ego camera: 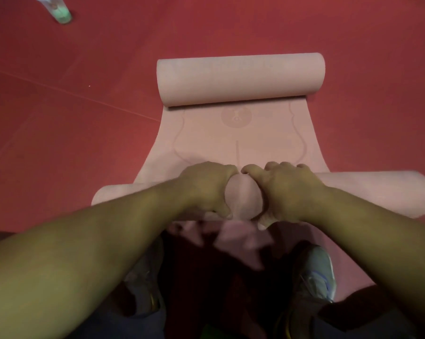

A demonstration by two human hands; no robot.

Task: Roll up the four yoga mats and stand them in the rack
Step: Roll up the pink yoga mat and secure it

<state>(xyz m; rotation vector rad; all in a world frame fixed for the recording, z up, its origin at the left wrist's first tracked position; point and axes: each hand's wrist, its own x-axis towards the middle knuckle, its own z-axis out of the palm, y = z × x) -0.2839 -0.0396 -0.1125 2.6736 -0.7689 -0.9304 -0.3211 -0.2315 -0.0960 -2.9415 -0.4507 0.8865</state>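
Both my left hand (206,189) and right hand (287,192) clamp the near roll of the soft pink foam yoga mat (236,143) on the red floor (84,118) — I should push evenly, keeping its ends flush.

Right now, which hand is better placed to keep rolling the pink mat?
Neither clearly: left hand and right hand both grip the near roll of the pink foam yoga mat, side by side at its middle.

Dim reddish light, soft overall focus, wide-angle bending at edges, dark blurred bottom.
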